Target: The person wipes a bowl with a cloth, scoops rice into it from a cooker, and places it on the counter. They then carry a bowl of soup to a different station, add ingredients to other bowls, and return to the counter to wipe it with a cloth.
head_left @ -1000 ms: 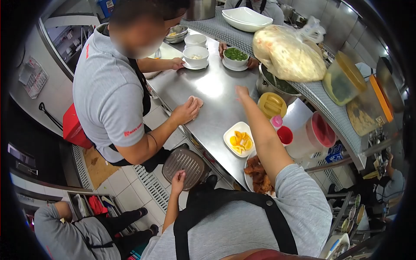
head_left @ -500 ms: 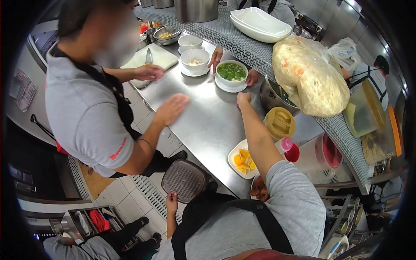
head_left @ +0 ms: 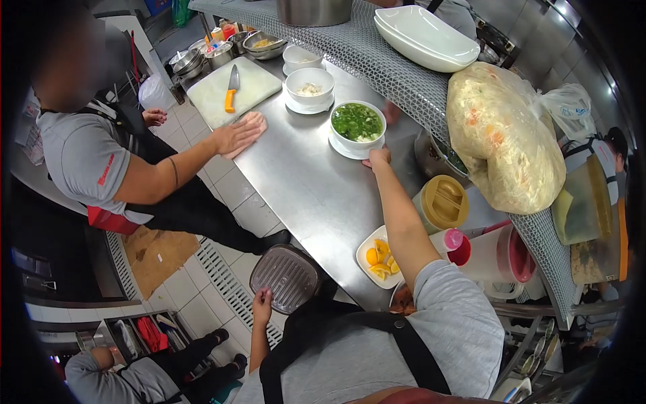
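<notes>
Bright overhead light throws a whitish glare across the middle of the steel bench (head_left: 289, 175); the wide lens bends the edges into black corners, while the centre looks sharp.

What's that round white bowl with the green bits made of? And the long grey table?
The round white bowl looks like glazed ceramic, smooth and softly shiny, though hard plastic could look the same. The long grey table looks like stainless steel with a satin finish: it's silvery, with blurry patches of light.
</notes>
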A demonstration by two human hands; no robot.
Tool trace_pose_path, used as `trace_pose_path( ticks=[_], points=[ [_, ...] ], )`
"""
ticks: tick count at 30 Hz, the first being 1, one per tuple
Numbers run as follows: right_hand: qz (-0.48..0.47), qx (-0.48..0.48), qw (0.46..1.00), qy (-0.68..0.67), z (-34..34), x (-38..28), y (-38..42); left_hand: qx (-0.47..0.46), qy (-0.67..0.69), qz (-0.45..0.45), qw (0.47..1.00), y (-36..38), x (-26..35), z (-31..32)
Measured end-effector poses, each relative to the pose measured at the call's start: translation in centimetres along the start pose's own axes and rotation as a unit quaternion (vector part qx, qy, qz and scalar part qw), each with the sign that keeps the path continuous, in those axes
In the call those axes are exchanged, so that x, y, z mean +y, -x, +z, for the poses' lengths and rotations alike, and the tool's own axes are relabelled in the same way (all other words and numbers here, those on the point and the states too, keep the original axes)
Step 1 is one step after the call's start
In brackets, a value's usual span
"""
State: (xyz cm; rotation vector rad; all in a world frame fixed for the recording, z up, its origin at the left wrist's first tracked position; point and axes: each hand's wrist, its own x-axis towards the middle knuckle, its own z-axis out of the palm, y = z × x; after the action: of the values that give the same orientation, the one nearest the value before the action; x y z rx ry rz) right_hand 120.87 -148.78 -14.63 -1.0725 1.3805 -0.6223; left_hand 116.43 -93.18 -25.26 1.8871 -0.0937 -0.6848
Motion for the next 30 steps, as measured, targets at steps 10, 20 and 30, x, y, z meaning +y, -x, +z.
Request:
trace_pose_path(
  ticks=[10, 20, 30],
  points=[
    [0.018, -0.057, 0.997, 0.04, -2.6, 4.5, 1.8, -0.05, 0.057, 0.204, 0.976, -7.9, 13.1, 7.2],
    [0.102, -0.168, 0.98, 0.031, -3.8, 5.5, 9.2, -0.051, 0.145, 0.152, 0.976, -16.1, 20.3, 19.9],
    [0.012, -0.071, 0.996, -0.046, -4.5, 1.5, -0.1, -0.142, 0.285, 0.04, 0.947, -18.7, 27.2, 22.7]
  ],
)
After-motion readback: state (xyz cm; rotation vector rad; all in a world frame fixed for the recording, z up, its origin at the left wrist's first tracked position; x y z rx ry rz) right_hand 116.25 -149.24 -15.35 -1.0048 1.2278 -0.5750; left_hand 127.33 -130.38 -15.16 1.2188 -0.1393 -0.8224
